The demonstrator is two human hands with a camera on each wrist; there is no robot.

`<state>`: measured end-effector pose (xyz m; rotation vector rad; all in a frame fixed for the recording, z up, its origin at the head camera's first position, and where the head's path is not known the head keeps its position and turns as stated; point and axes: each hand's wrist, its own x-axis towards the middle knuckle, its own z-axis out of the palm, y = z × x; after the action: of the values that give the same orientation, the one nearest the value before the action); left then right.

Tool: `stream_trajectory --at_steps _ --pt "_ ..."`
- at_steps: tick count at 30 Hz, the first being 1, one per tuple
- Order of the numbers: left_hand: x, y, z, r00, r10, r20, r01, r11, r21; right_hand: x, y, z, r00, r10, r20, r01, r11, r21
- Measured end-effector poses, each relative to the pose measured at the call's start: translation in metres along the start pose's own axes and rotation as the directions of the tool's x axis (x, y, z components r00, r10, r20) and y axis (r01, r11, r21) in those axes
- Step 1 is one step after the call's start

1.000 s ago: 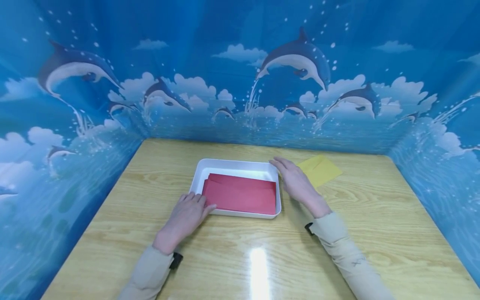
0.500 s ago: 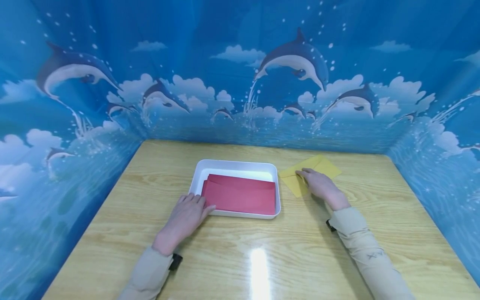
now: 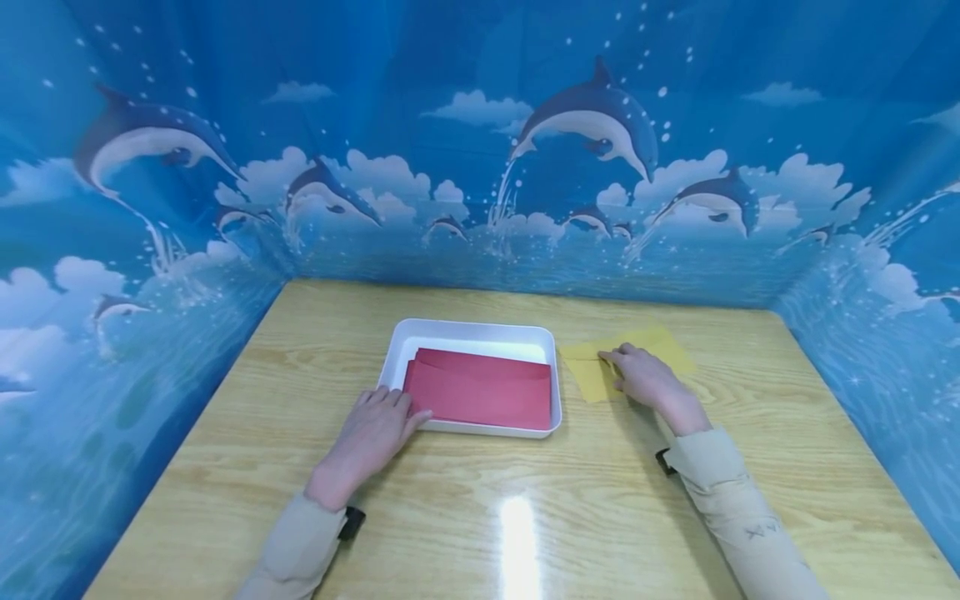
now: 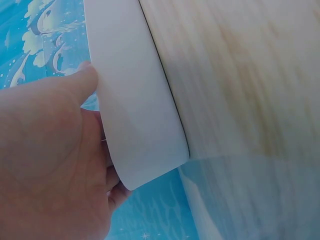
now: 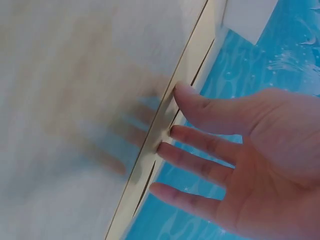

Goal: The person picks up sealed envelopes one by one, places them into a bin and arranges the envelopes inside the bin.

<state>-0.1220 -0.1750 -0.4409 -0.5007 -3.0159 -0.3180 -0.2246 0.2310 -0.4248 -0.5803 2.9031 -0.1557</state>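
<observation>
A white tray (image 3: pixel 557 379) stands in the middle of the table with red envelopes (image 3: pixel 480 387) lying flat in it. At its front left corner my left hand (image 3: pixel 375 429) grips the rim; the left wrist view shows the thumb on the edge of the tray wall (image 4: pixel 135 100) and fingers around the corner. To the right of the tray, yellow envelopes (image 3: pixel 588 379) lie overlapping and skewed on the wood. My right hand (image 3: pixel 648 379) is over them, thumb and fingertips pinching at the near edge (image 5: pixel 167 107) in the right wrist view. The palm hides part of the envelopes.
The wooden table (image 3: pixel 450 517) reaches to a blue dolphin-print curtain (image 3: pixel 480 208) at the back and both sides. A bright light reflection (image 3: pixel 519 542) lies on the tabletop near the front.
My right hand has left the tray's far right corner and moved right and down onto the yellow envelopes, which have shifted slightly to the right and nearer. My left hand stays on the tray.
</observation>
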Motion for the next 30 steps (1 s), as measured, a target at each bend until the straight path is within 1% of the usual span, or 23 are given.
stream_trajectory --at_steps 5,9,12,16,20,24,30 --pt "0.0 -0.001 -0.001 1.0 0.006 -0.01 -0.006 1.0 0.011 -0.015 -0.006 0.005 0.999 -0.011 -0.032 0.011 1.0 -0.003" --pt "0.001 -0.001 -0.001 1.0 0.011 -0.016 -0.011 1.0 0.017 -0.024 -0.007 0.01 0.998 -0.008 -0.06 0.008 1.0 -0.009" --pt "0.001 0.0 0.0 1.0 0.005 -0.004 -0.005 1.0 0.013 -0.029 -0.008 0.013 0.998 0.006 -0.061 -0.007 1.0 -0.005" --pt "0.0 0.001 0.0 1.0 0.006 -0.005 -0.006 1.0 0.008 -0.036 -0.011 0.015 0.998 0.024 -0.052 -0.025 1.0 -0.009" --pt "0.0 0.001 -0.001 1.0 0.014 -0.017 -0.014 1.0 0.004 -0.045 -0.016 0.015 0.998 0.036 -0.055 -0.037 0.999 -0.023" --pt "0.0 0.002 -0.002 1.0 0.008 -0.011 -0.008 1.0 -0.004 -0.053 -0.022 0.014 0.996 0.051 -0.067 -0.054 0.997 -0.048" --pt "0.0 0.002 -0.001 1.0 0.006 -0.012 -0.006 1.0 -0.002 -0.056 -0.026 0.014 0.995 0.061 -0.078 -0.066 0.996 -0.063"
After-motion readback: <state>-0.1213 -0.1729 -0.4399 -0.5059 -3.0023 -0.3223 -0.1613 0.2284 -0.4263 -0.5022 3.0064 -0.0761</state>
